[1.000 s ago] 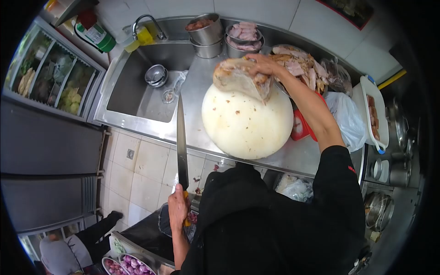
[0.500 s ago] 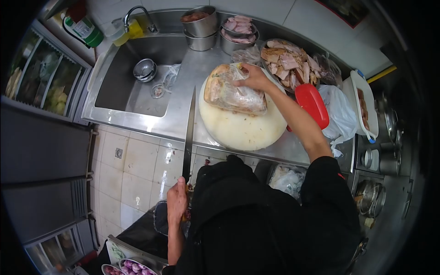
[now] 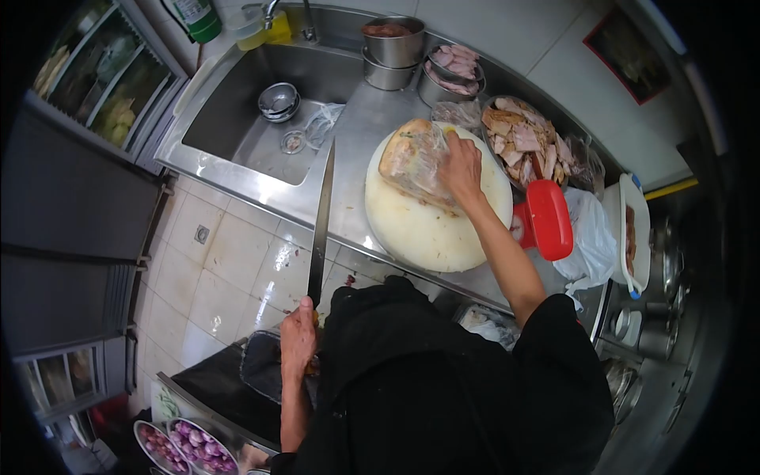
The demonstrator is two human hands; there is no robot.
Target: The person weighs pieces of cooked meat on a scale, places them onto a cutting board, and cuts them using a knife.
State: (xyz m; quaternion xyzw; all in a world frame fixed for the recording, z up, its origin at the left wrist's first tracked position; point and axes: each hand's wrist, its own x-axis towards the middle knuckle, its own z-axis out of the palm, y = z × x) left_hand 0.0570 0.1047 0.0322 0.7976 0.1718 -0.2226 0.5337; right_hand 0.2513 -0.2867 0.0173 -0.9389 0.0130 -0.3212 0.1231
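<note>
My left hand [image 3: 298, 340] is closed round the handle of a long knife [image 3: 322, 214]. Its blade points away from me, over the counter's front edge and left of the round cutting board [image 3: 443, 245]. On the board lies a block of meat [image 3: 412, 162] in clear plastic wrap, its tan end facing left. My right hand [image 3: 461, 165] grips the block's right end, with the back of the hand towards me and the fingertips partly hidden. The knife and the block are apart.
Behind the board stand metal pots [image 3: 392, 47] of meat and a large bowl of cut meat [image 3: 526, 138]. A red plastic container [image 3: 550, 222] and a white bag [image 3: 590, 241] sit at right. The sink [image 3: 237, 158] holds small metal bowls [image 3: 279, 101].
My right hand has shifted from the top of the wrapped block to its right end, and the block is turned slightly. The knife stays in my left hand. The view has swung.
</note>
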